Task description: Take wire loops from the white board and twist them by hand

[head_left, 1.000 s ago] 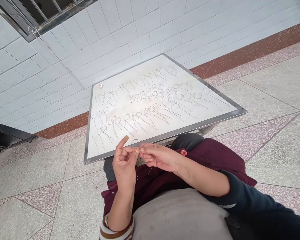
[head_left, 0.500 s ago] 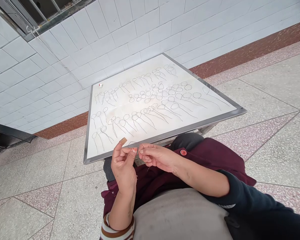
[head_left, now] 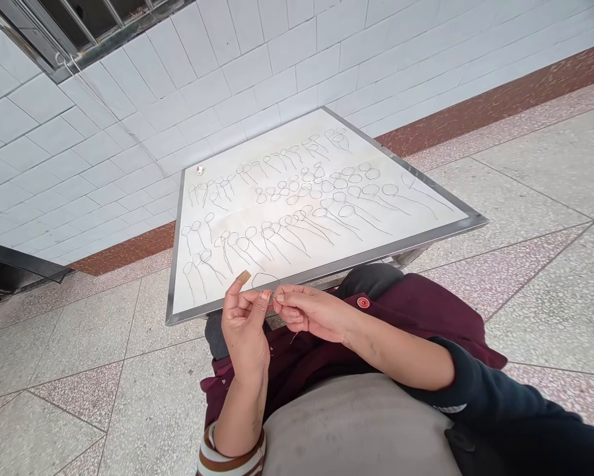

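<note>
My left hand [head_left: 247, 324] and my right hand [head_left: 304, 311] meet just off the near edge of the white table [head_left: 376, 231]. Each pinches thumb to forefinger on a thin dark wire [head_left: 264, 275], which bends up in a loop above the fingertips. A short end of it hangs below my right hand. Whether it is wire or stiff thread is hard to tell. A tan strip of tape [head_left: 244, 278] wraps one raised left fingertip. Across the tabletop lie rows of similar looped wires [head_left: 269, 233] with long tails, and a cluster of closed rings [head_left: 339, 183].
A small white and red object [head_left: 200, 170] sits at the table's far left corner. Behind the table stands a white tiled wall [head_left: 277, 73] with a barred window [head_left: 93, 26]. Speckled stone floor [head_left: 152, 383] surrounds the table.
The wire's loop now stands higher and wider above my fingertips. Both hands remain in nearly the same place, still pinched together.
</note>
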`<state>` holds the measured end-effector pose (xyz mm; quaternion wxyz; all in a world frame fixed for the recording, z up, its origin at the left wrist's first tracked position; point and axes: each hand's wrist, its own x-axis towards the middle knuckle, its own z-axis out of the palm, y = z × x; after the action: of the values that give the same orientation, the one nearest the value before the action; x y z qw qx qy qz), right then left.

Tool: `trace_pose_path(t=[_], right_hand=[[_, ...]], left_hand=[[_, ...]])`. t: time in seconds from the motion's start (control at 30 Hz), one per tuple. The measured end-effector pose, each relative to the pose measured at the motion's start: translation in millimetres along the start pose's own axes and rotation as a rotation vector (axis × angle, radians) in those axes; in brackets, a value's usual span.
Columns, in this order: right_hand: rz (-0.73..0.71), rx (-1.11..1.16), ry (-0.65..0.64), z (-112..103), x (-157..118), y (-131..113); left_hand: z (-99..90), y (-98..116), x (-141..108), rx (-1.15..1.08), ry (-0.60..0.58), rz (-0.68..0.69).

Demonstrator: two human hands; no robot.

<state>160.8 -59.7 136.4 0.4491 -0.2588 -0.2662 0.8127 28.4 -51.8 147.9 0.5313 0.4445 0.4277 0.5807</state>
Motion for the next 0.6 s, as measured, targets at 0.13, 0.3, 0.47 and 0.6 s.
trace_pose_path(t=[0.13,0.3,0.47,0.6], right_hand=[[0.036,0.046,-0.01,-0.9,-0.1,-0.6],[0.026,0.026,-0.033,-0.6,-0.9,-1.7],[0.025,0.013,-0.065,-3.0,0.5,-1.4],[0.021,-0.037,-0.039,-4.1,1.6,0.3]], left_hand=[[-0.5,-0.4,0.2,-0.029,-0.055,-0.03],[1.1,0.0,1.0,-0.102,-0.026,-0.041],[3.2,0.9,0.2,-0.163,0.01,-0.059],[2.3,0.9,0.1,-0.168,0.039,-0.075]])
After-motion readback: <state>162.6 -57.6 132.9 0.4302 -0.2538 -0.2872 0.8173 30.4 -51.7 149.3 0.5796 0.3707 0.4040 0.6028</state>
